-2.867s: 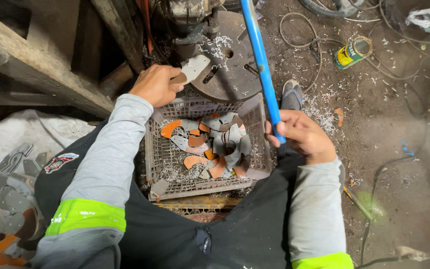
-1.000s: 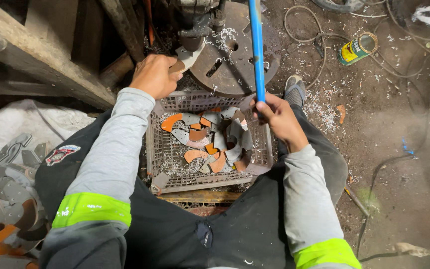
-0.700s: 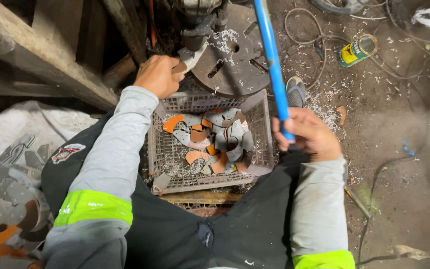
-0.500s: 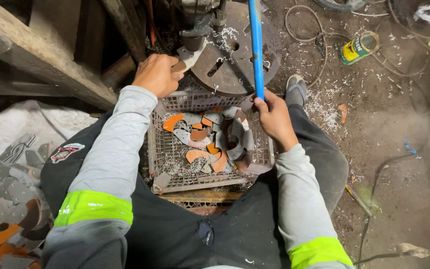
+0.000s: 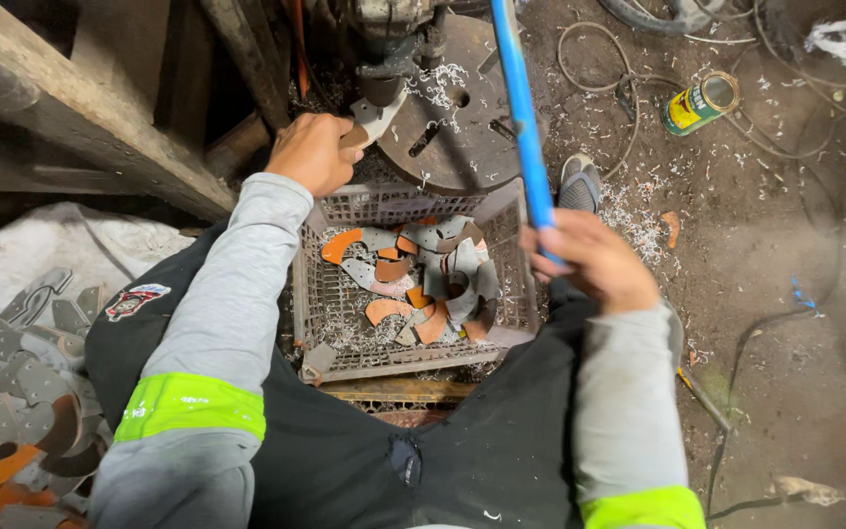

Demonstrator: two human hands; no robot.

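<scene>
My left hand (image 5: pixel 313 152) grips a flat grey metal piece (image 5: pixel 376 118) and holds it on the round machine table (image 5: pixel 457 108) under the drill head (image 5: pixel 389 39). My right hand (image 5: pixel 594 260) is closed around a long blue lever handle (image 5: pixel 523 127) that slants up to the machine. Between my knees sits a grey plastic crate (image 5: pixel 335 294) with several curved grey and orange metal pieces (image 5: pixel 413 279) in it.
A wooden beam (image 5: pixel 80 127) runs along the left. A pile of cut metal pieces (image 5: pixel 12 392) lies at lower left. A yellow can (image 5: pixel 699 101), cables, metal shavings and a shoe (image 5: pixel 578 184) are on the dirt floor to the right.
My right hand has pumped the blue lever up and down and now sits lower and further right than half a second ago. My left hand has stayed at the machine table.
</scene>
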